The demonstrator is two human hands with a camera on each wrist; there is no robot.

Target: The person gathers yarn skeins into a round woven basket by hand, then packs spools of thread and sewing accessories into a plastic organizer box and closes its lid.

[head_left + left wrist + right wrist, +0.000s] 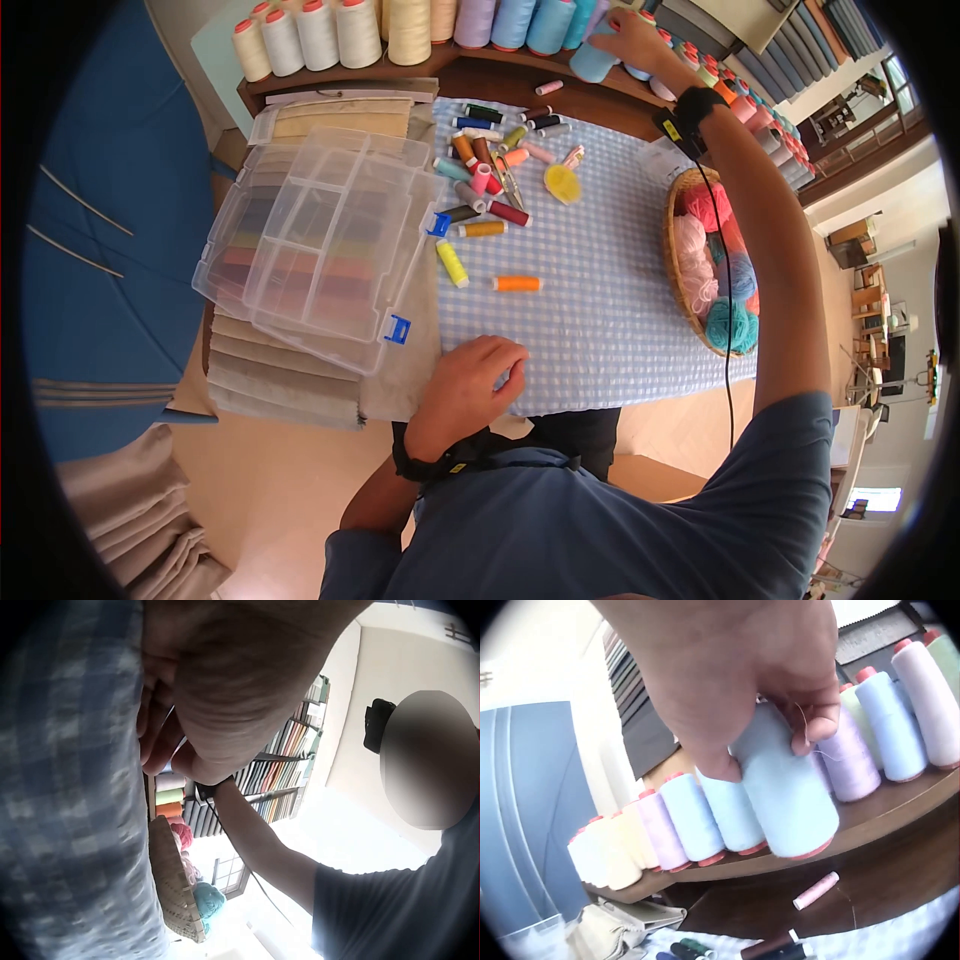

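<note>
My right hand (640,45) grips a light blue thread cone (791,799) by its upper end, thumb on one side and fingers on the other. In the right wrist view the cone tilts in front of the row of cones, its base overlapping the shelf edge. A loose thread end curls beside the fingers. My left hand (470,385) rests on the checked tablecloth (600,330) near the front edge, fingers loosely curled with nothing seen in them. Nearest to it lies an orange thread spool (517,284), with a yellow spool (452,263) beyond.
Clear plastic divider boxes (330,230) lie on fabric sample books (285,370) at the left. Several small spools and a yellow disc (562,184) are scattered on the cloth. A wicker basket (677,250) of yarn stands at the right. Cones line the curved wooden shelf (450,68).
</note>
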